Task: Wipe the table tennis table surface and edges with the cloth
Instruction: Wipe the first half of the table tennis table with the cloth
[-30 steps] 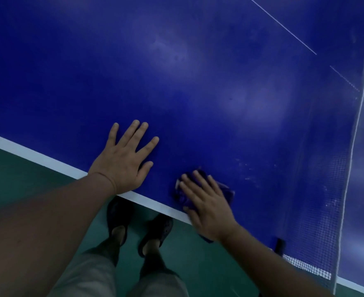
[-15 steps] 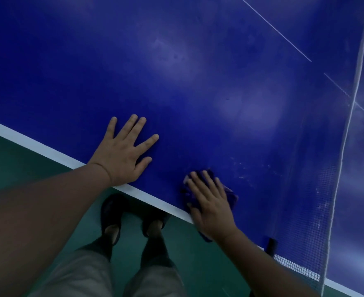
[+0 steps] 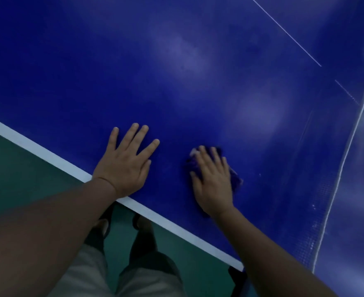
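Right hand [image 3: 214, 183] lies palm down on the cloth [image 3: 234, 179], fingers extended and held fairly close together, pressing it flat against the blue table tennis table [image 3: 134, 71]. That cloth is dark blue-purple, bunched, and mostly hidden under the palm; bits of it show past the fingertips, along the thumb side and out from under the little-finger side. Its long axis runs roughly from the near white edge line [image 3: 48, 155] away toward the middle of the table, the same way the fingers point. It sits on the playing surface a short way in from the near edge, with the heel of the hand closer to that edge than the fingertips.

Left hand [image 3: 125, 166] rests flat on the table with its fingers spread wide and nothing under it, its wrist crossing the white edge line. Both hands are near each other but apart, with bare blue surface between them.

At the right end of the table the net [image 3: 335, 189] stands with its white top band running slantwise, well apart from the cloth. Below the near edge, green floor [image 3: 16, 168] and the person's dark shoes [image 3: 142, 221] show.
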